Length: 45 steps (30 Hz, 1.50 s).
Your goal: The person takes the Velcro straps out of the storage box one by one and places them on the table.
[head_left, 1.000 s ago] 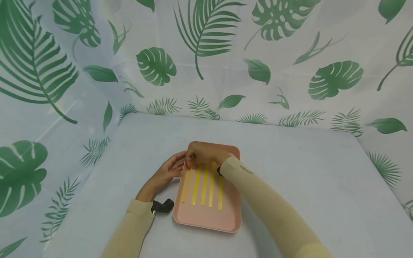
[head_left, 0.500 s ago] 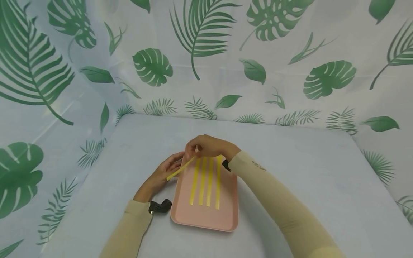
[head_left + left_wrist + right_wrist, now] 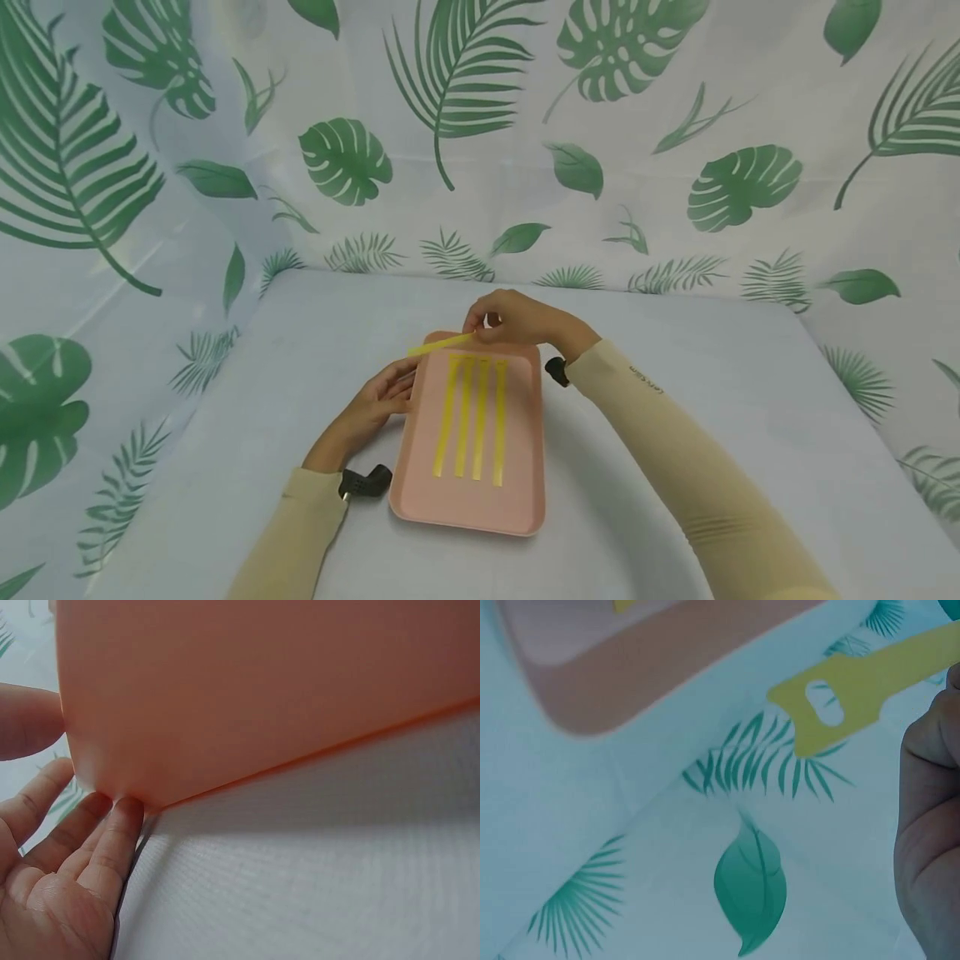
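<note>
A yellow strip (image 3: 442, 342) is pinched by the right hand (image 3: 525, 321), fingers curled tight on one end, the other end left free. And there it is: over the far edge of the pink tray (image 3: 472, 506) the strip is held, slanting out to the left from the fingertips, its free end carried just past the far left corner, near the left hand (image 3: 367, 408). In the right wrist view that end is seen flared, pierced by an oblong slot.

Down the left side, the tray is touched by the left hand, fingers stretched out against its wall and the thumb set at the edge. Inside the tray, four yellow strips (image 3: 499, 425) are laid side by side, lengthwise, below the right hand.

Now the writing: on the right sleeve (image 3: 682, 454), near the cuff, small dark lettering (image 3: 647, 379) is printed along the arm; what looks like "Let's Slim" can be made out, though it is slightly blurred.
</note>
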### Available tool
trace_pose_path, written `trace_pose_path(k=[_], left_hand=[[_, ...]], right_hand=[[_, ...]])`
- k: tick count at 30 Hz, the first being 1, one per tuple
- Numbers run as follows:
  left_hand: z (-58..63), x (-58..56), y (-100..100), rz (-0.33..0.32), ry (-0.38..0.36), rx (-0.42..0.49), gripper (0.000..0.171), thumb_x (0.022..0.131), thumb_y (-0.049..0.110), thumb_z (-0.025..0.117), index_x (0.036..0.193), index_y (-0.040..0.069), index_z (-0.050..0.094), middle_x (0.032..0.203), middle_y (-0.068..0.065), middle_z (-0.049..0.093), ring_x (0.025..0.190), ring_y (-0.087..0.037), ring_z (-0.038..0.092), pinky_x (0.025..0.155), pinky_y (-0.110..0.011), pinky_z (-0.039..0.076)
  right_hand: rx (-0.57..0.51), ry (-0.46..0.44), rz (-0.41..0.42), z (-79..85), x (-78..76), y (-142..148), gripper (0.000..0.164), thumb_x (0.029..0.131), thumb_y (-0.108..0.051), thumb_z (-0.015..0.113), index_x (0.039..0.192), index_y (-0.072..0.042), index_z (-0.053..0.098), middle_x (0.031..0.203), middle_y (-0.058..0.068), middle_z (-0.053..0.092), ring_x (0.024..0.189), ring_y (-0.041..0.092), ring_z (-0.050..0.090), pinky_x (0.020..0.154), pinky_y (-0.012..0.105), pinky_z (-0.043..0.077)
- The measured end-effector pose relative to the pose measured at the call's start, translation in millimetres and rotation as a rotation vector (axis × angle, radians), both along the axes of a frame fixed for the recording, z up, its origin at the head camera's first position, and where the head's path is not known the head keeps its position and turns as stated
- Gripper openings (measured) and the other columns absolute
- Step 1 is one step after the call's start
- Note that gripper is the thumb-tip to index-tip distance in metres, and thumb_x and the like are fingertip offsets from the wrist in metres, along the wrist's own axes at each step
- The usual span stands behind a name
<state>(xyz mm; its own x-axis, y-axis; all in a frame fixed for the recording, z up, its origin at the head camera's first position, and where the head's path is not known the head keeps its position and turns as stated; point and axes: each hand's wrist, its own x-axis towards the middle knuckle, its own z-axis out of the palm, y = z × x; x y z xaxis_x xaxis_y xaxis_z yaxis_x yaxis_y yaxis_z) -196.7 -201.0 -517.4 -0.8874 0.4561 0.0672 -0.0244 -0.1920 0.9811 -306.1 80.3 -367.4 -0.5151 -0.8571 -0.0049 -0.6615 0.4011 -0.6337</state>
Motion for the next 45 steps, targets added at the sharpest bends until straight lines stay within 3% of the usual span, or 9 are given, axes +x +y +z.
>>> trace_pose_path(k=[5, 14, 19, 23, 27, 33, 40, 45], left_hand=[[-2.8, -1.0, 0, -0.007, 0.015, 0.009, 0.078, 0.097, -0.01, 0.055, 0.165, -0.015, 0.018, 0.172, -0.037, 0.018, 0.159, -0.049, 0.024, 0.114, -0.023, 0.047], [-2.9, 1.7, 0, 0.011, 0.006, -0.02, 0.077, 0.097, -0.01, 0.056, 0.164, -0.016, 0.019, 0.171, -0.038, 0.02, 0.158, -0.042, 0.031, 0.115, -0.022, 0.046], [-1.9, 3.7, -2, 0.01, 0.005, -0.013, 0.077, 0.098, -0.01, 0.057, 0.164, -0.017, 0.018, 0.17, -0.04, 0.02, 0.156, -0.03, 0.039, 0.115, -0.022, 0.045], [-2.0, 4.1, -1, 0.002, 0.012, -0.012, 0.077, 0.098, -0.009, 0.057, 0.164, -0.017, 0.018, 0.17, -0.04, 0.019, 0.152, -0.02, 0.043, 0.115, -0.021, 0.045], [-1.1, 5.2, 0, 0.008, 0.01, -0.019, 0.078, 0.097, -0.01, 0.057, 0.164, -0.017, 0.017, 0.17, -0.04, 0.018, 0.153, -0.021, 0.042, 0.115, -0.021, 0.045], [1.8, 6.5, 1, 0.021, 0.0, -0.039, 0.079, 0.097, -0.008, 0.058, 0.165, -0.014, 0.019, 0.171, -0.038, 0.02, 0.156, -0.029, 0.037, 0.115, -0.02, 0.045], [1.1, 6.7, 1, 0.009, 0.022, -0.011, 0.078, 0.097, -0.011, 0.056, 0.165, -0.016, 0.017, 0.17, -0.041, 0.017, 0.143, -0.004, 0.05, 0.112, -0.02, 0.047], [1.4, 6.8, 3, 0.002, 0.029, -0.007, 0.076, 0.099, -0.011, 0.055, 0.164, -0.016, 0.017, 0.17, -0.042, 0.017, 0.141, -0.001, 0.051, 0.112, -0.021, 0.048]], right_hand=[[0.006, -0.029, -0.076, 7.4, 1.7, 17, 0.008, 0.102, -0.004, 0.069, 0.103, 0.0, 0.077, 0.091, 0.001, 0.07, 0.076, 0.017, 0.054, 0.079, 0.035, 0.049], [-0.08, -0.058, -0.188, 12.8, 11.1, 49, 0.006, 0.102, -0.006, 0.073, 0.099, -0.002, 0.076, 0.091, 0.001, 0.074, 0.09, 0.021, 0.069, 0.085, 0.042, 0.058], [-0.148, -0.093, -0.246, 12.4, 19.5, 65, 0.006, 0.102, -0.002, 0.072, 0.1, 0.002, 0.076, 0.093, 0.006, 0.073, 0.086, 0.028, 0.071, 0.079, 0.041, 0.064], [-0.222, -0.145, -0.302, 10.9, 28.8, 80, 0.005, 0.102, 0.002, 0.07, 0.103, 0.006, 0.072, 0.091, 0.008, 0.07, 0.085, 0.025, 0.07, 0.074, 0.037, 0.066], [-0.31, -0.204, -0.352, 6.8, 37.4, 94, 0.007, 0.102, 0.004, 0.068, 0.107, 0.009, 0.068, 0.09, 0.011, 0.068, 0.08, 0.023, 0.069, 0.072, 0.037, 0.066], [-0.428, -0.267, -0.454, -2.5, 51.2, 113, 0.022, 0.102, 0.007, 0.065, 0.123, 0.012, 0.06, 0.093, 0.009, 0.069, 0.076, 0.02, 0.071, 0.072, 0.035, 0.066], [-0.493, -0.334, -0.52, -15.6, 68.0, 130, 0.033, 0.103, 0.007, 0.061, 0.134, 0.01, 0.052, 0.092, 0.01, 0.068, 0.079, 0.02, 0.074, 0.073, 0.036, 0.067], [-0.507, -0.399, -0.548, -28.7, 80.2, 140, 0.035, 0.103, 0.006, 0.062, 0.136, 0.01, 0.05, 0.093, 0.01, 0.067, 0.08, 0.018, 0.07, 0.074, 0.037, 0.067]])
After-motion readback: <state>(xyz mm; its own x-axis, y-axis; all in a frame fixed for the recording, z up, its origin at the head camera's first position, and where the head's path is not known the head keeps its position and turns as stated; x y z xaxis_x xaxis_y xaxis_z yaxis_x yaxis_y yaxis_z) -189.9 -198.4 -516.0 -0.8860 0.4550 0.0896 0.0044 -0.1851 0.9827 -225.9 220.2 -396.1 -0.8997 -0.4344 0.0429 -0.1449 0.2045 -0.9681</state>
